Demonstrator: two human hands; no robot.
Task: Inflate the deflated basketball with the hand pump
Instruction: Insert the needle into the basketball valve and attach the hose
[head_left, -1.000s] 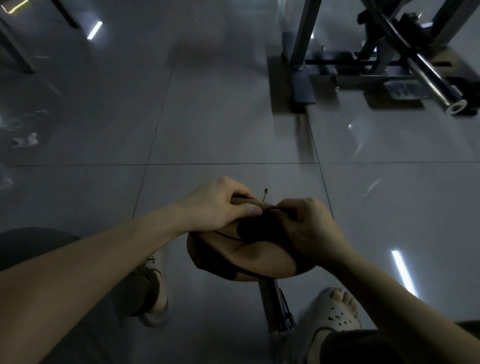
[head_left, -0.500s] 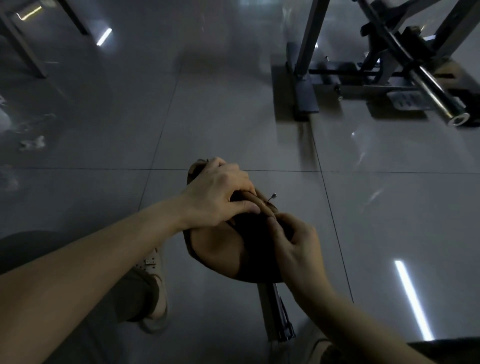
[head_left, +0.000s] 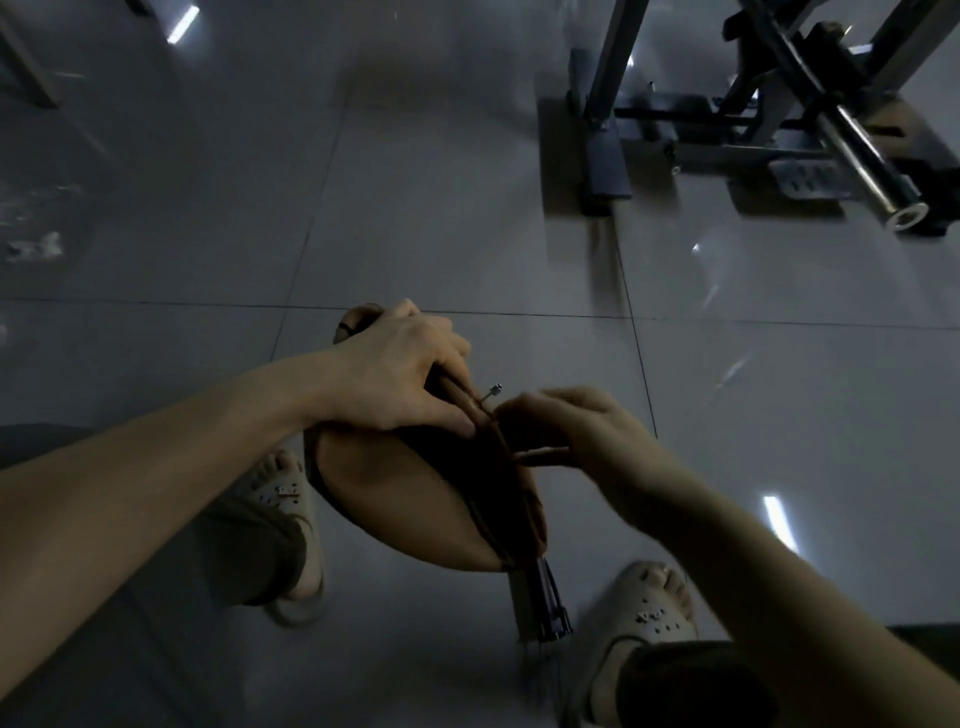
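A: From the head camera, where is the ball?
B: The deflated basketball (head_left: 415, 499) sits low in the middle of the view. It is collapsed into a folded brown shell, and the grey tiled floor (head_left: 415, 208) lies behind it.
A: And the hands?
B: The left hand (head_left: 400, 374) grips the ball's upper folded edge, fingers over the far side and thumb pressed along the near side. The right hand (head_left: 582, 441) is just beside the fold on the right with its fingers bent. It is smeared by motion, so I cannot tell whether it pinches anything.
A: Any sign of the pump?
B: A thin metal needle (head_left: 492, 391) sticks up between the two hands, right at the fold. I cannot tell whether it sits in the valve. Below the ball a dark pump (head_left: 548, 603) shows, its lower end down by the floor.
A: What else is around?
B: A pale left sandal (head_left: 283, 493) and a right sandal (head_left: 654, 618) flank the ball. Well apart, at the upper right, stands a dark gym frame (head_left: 602, 130) with a steel bar (head_left: 872, 166) slanting toward the camera.
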